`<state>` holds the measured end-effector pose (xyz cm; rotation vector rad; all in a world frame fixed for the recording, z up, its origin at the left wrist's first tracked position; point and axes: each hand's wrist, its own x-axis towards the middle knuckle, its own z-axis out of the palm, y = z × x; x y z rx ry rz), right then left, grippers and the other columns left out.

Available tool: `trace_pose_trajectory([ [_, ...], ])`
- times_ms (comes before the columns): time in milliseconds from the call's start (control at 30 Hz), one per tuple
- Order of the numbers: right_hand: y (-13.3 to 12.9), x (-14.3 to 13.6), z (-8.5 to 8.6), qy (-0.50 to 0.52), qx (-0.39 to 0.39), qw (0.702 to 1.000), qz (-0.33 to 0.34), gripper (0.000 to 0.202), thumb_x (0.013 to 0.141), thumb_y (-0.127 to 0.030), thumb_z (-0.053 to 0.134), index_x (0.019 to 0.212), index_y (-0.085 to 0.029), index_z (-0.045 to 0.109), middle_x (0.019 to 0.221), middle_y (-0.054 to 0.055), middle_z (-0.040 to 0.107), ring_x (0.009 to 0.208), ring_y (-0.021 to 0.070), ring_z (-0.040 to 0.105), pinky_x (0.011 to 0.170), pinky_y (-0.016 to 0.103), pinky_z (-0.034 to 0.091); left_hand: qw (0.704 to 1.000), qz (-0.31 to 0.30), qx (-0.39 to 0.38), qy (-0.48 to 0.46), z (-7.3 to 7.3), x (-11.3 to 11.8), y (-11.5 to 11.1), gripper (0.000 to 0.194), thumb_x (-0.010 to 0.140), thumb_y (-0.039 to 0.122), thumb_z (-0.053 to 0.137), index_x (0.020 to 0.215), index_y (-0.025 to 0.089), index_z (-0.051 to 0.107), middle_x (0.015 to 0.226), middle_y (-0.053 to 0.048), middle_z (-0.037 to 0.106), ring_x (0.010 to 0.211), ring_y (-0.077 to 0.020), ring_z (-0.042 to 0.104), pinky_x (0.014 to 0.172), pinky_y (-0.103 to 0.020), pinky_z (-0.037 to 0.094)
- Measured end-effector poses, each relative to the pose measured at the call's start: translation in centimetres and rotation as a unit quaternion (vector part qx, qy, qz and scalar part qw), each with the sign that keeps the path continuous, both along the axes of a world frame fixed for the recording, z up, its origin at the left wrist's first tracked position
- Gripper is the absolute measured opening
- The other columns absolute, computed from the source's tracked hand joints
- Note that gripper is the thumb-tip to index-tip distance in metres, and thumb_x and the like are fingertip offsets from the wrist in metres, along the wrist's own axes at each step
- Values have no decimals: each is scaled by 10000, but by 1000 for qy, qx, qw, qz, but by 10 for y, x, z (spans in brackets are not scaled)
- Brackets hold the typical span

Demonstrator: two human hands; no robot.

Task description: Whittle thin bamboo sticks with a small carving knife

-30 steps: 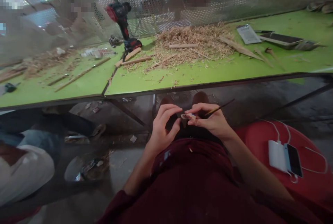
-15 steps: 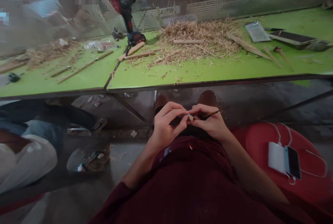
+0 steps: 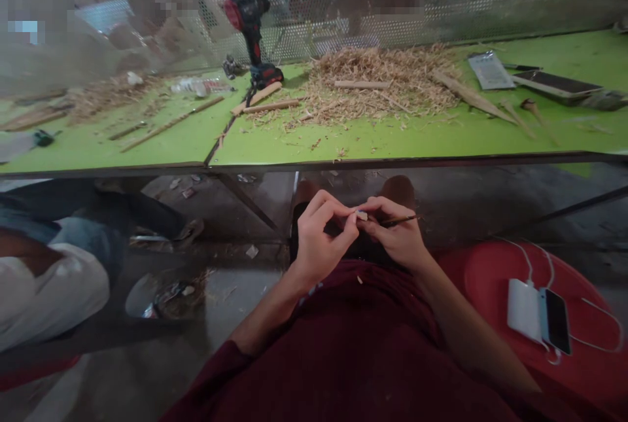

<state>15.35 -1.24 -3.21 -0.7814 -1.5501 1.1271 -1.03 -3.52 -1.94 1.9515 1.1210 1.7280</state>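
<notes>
Both hands meet over my lap, below the front edge of the green table [image 3: 275,144]. My left hand [image 3: 324,232] is closed in a pinch at the left side of a small pale piece with a bit of blue [image 3: 362,215]. My right hand [image 3: 397,229] is closed against the right side of that piece and also holds a thin dark stick [image 3: 400,220], which points out to the right. What the small piece is cannot be made out. The fingertips partly cover it.
A drill [image 3: 252,39] stands on the table beside a heap of wood shavings [image 3: 387,78] and wooden sticks. At right, a red stool [image 3: 490,284] bears a white power bank [image 3: 524,309] and a phone [image 3: 558,320]. A person in a white sleeve [image 3: 73,284] sits at left.
The view has shifted slightly, so the table things appear farther right and lower. The small piece has turned a little between my fingers, and the dark stick lies flatter.
</notes>
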Motion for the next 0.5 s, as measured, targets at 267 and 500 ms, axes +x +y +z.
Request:
trace_pose_trajectory([
  [267,3,2,8,-25,38,998,-35,160,892,-355,767,951,-207,777,738,9,645,615,114,557,558,241,440,999,3,24,29,2,-1,1,40,934,149,681,959,172,701,863,-21,628,766,-118,614,634,-236,527],
  [500,1,-4,6,-8,25,998,-54,156,885,-355,772,928,-205,774,729,9,637,616,115,561,553,243,455,996,49,60,46,0,5,0,28,952,178,670,967,172,693,853,-21,621,741,-114,608,613,-233,537],
])
